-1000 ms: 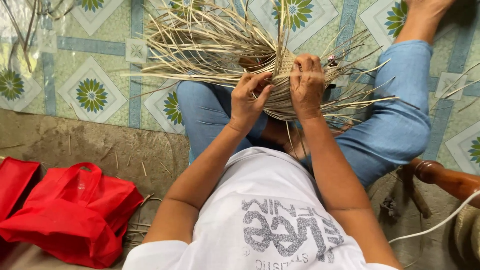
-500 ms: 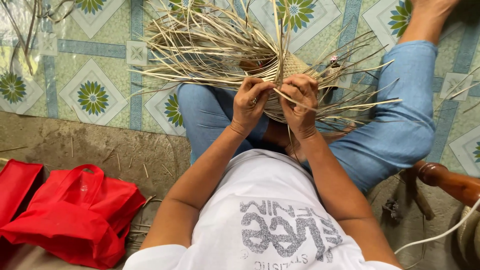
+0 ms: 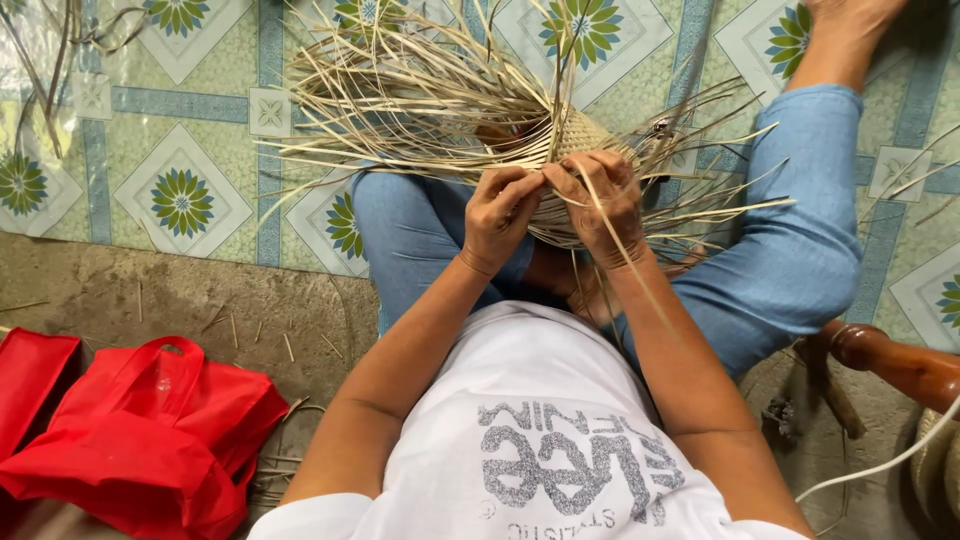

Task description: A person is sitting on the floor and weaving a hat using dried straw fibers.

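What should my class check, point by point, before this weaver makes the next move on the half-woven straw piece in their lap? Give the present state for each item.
1. Both hands on the work: left hand and right hand meet at the edge of the woven straw piece. Ok.
2. A strand is gripped: the right hand pinches a straw strand that trails down over the forearm. Ok.
3. The piece is supported: it rests over the knees, on the jeans. Ok.
4. Loose strands are sorted: they fan out and cross in all directions. Not ok.
5. Weave tightness under the fingers: hidden by the hands. Cannot tell.
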